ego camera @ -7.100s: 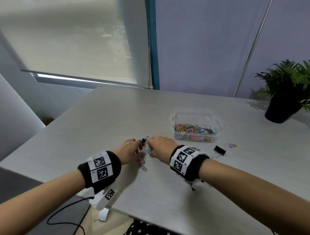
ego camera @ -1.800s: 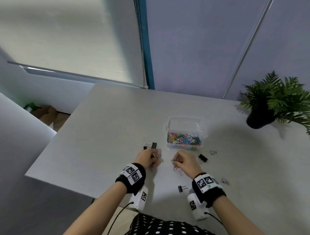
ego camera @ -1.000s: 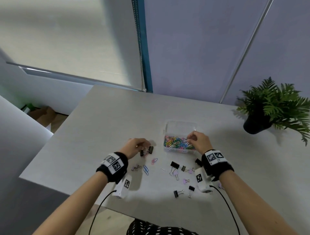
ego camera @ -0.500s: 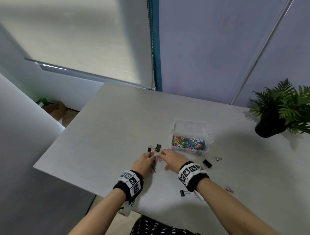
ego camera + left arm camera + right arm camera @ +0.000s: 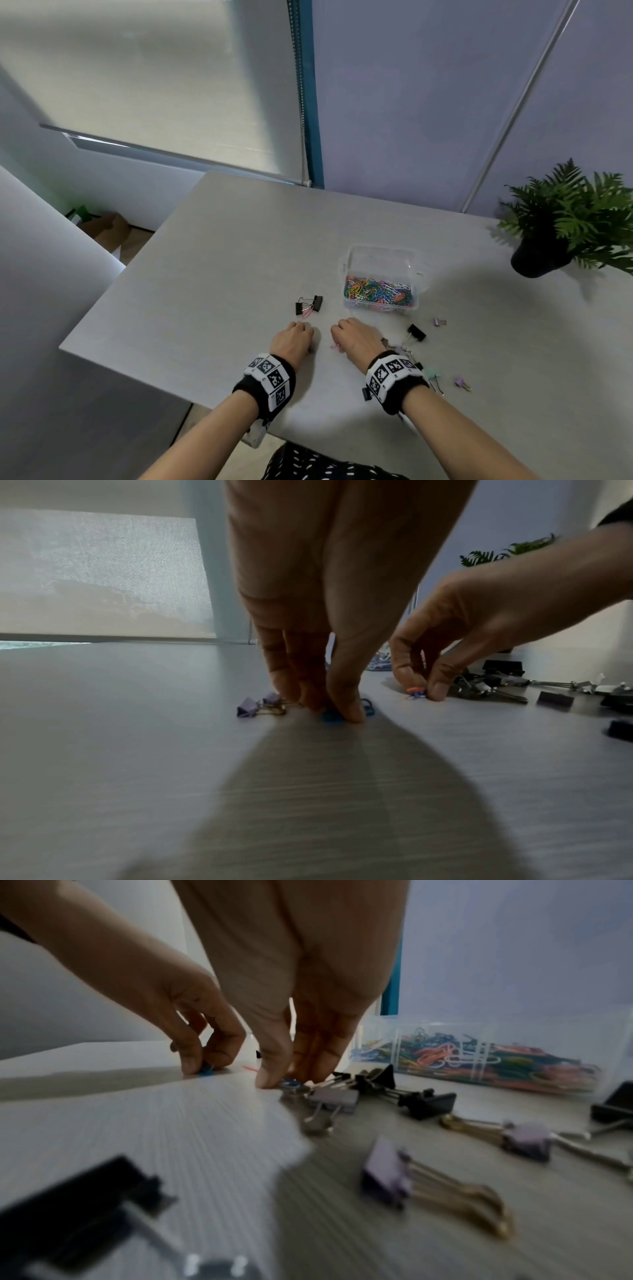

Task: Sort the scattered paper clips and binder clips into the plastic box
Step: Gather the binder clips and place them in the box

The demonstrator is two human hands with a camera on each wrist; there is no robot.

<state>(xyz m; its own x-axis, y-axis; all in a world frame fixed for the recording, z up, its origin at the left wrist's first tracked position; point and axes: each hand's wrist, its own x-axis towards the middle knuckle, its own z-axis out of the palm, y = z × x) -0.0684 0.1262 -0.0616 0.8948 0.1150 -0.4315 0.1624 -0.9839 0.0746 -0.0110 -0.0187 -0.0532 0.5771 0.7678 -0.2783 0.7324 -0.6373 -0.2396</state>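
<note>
The clear plastic box (image 5: 380, 260) stands on the table with several coloured paper clips in it. Near the front edge, my left hand (image 5: 325, 710) pinches a blue paper clip (image 5: 331, 716) against the table top. Beside it my right hand (image 5: 291, 1079) pinches a small paper clip (image 5: 289, 1083) lying on the table. In the head view both hands, left hand (image 5: 306, 337) and right hand (image 5: 337, 334), are curled, knuckles up, with their fingertips hidden. Two black binder clips (image 5: 308, 304) lie just beyond the left hand.
Several black, purple and mint binder clips (image 5: 428, 1100) lie scattered to the right of my right hand. Two small purple binder clips (image 5: 246, 710) sit left of my left fingers. A potted plant (image 5: 561, 226) stands at the far right. The table (image 5: 222, 274) ends close to my left wrist.
A second ago my right hand was at the box; it has come back beside the left hand and now curls down onto a clip. The left hand has stayed low at the same spot.
</note>
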